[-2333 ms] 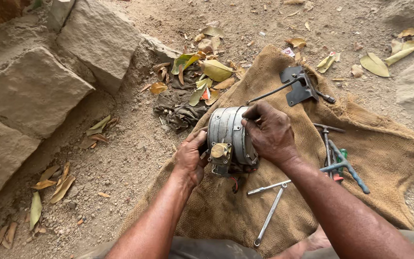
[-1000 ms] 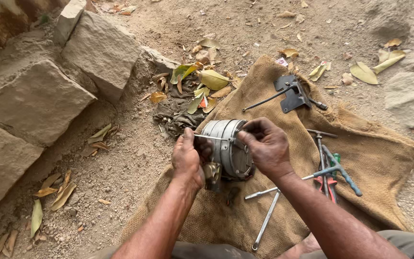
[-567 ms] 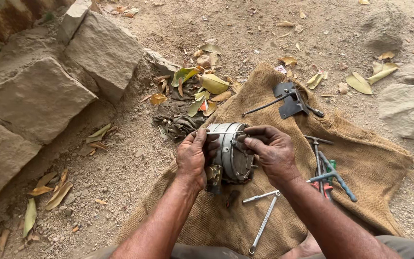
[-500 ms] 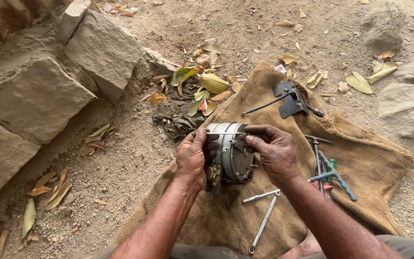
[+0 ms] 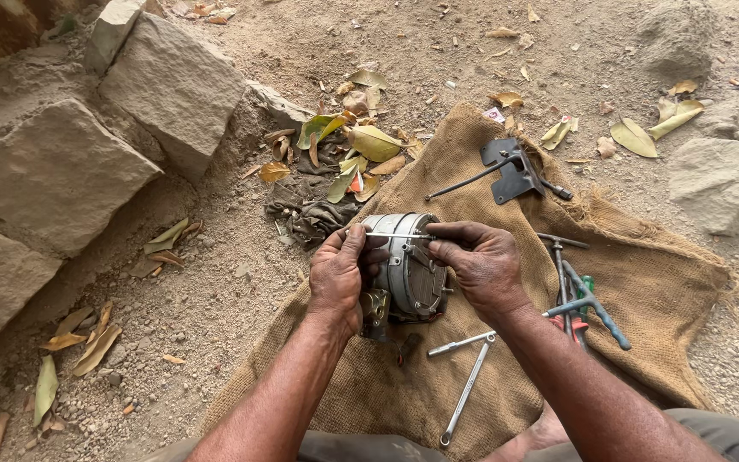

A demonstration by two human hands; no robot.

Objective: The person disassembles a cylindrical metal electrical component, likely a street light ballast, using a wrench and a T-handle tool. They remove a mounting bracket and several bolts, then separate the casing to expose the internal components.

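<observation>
left hand (image 5: 339, 278) hides metal housing (image 5: 408, 265) near side; thin rod (image 5: 397, 235) ends covered by fingers (image 5: 446, 248).

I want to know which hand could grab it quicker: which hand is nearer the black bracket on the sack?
Right. The right hand lies just below the black bracket; the left hand is farther, across the round metal housing.
</observation>
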